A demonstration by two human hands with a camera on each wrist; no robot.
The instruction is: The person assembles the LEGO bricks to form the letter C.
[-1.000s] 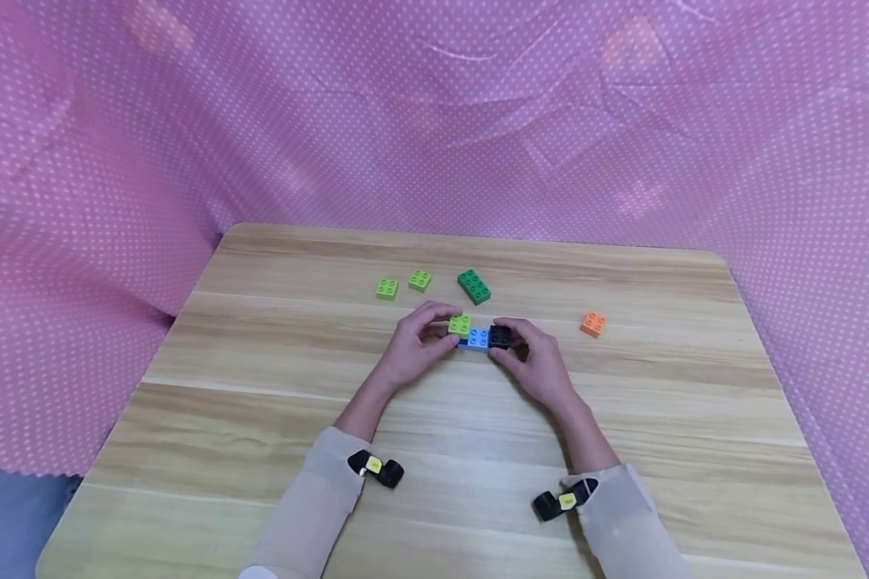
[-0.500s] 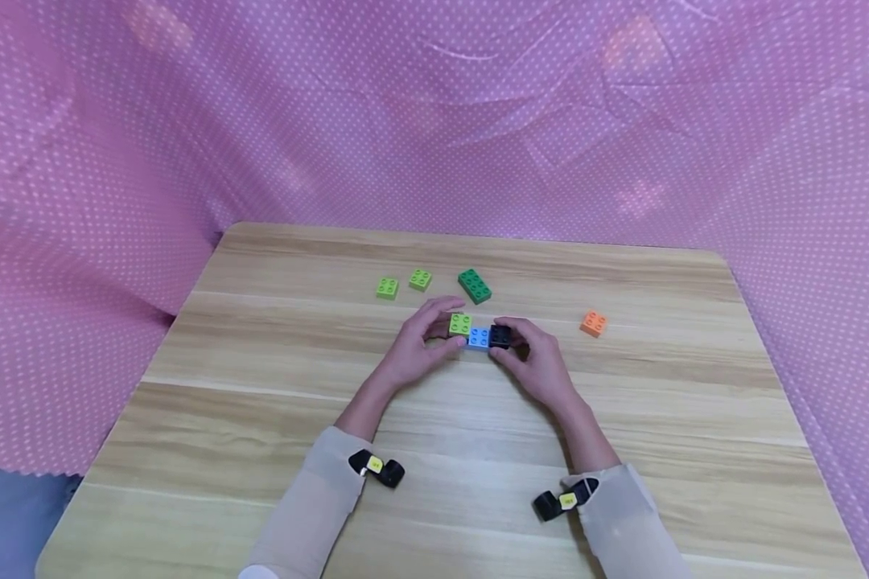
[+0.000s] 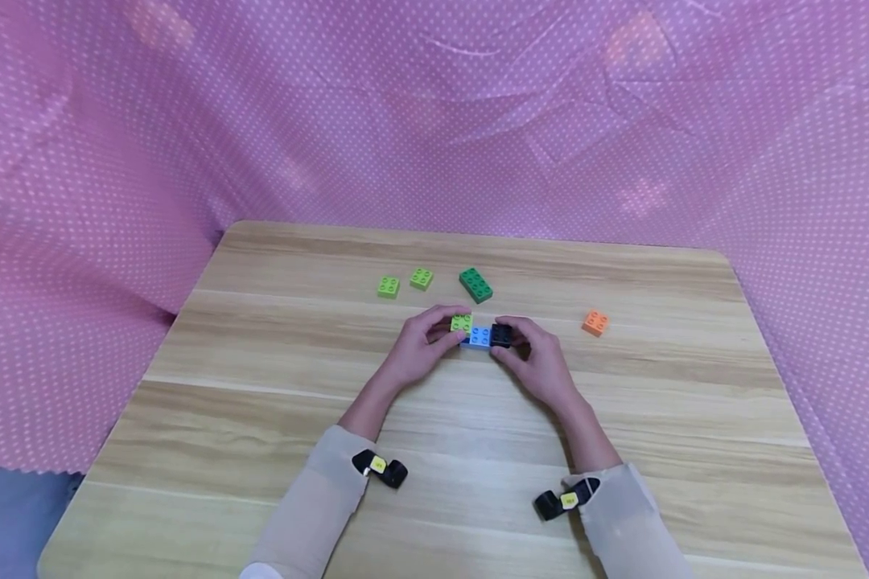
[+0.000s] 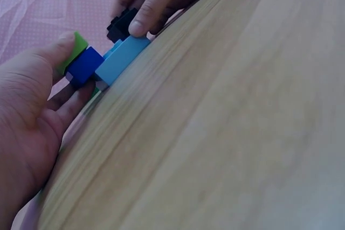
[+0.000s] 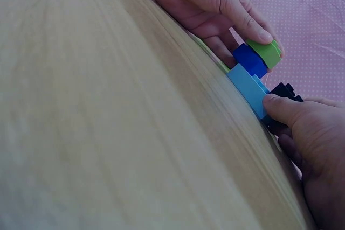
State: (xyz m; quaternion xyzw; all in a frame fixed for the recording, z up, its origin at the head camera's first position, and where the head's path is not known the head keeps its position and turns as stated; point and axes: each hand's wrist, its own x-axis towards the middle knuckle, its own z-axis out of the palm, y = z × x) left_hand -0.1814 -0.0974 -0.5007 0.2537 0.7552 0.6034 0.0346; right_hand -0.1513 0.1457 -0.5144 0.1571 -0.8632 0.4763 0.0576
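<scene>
My left hand (image 3: pixel 418 350) pinches a lime-green toy brick (image 3: pixel 461 323) between thumb and fingers. Under it is a dark blue brick (image 4: pixel 86 65), seen in the left wrist view over the left end of a longer light blue brick (image 3: pixel 480 337). At the light blue brick's other end stands a black brick (image 3: pixel 501 334). My right hand (image 3: pixel 539 362) grips that end, with its thumb pressed on the light blue side in the right wrist view and its fingers behind the black brick. The light blue brick lies low against the wooden table (image 3: pixel 471 450).
Beyond the hands lie two lime-green bricks, the left one (image 3: pixel 388 287) and the right one (image 3: pixel 422 279), plus a dark green long brick (image 3: pixel 475 285). Off to the right is an orange brick (image 3: pixel 595 322). A pink dotted curtain (image 3: pixel 434 121) hangs behind the table.
My left fingers spread slightly off the lime-green brick, then closed on it again, with the thumb now higher on its front. The right hand and the loose bricks stayed put.
</scene>
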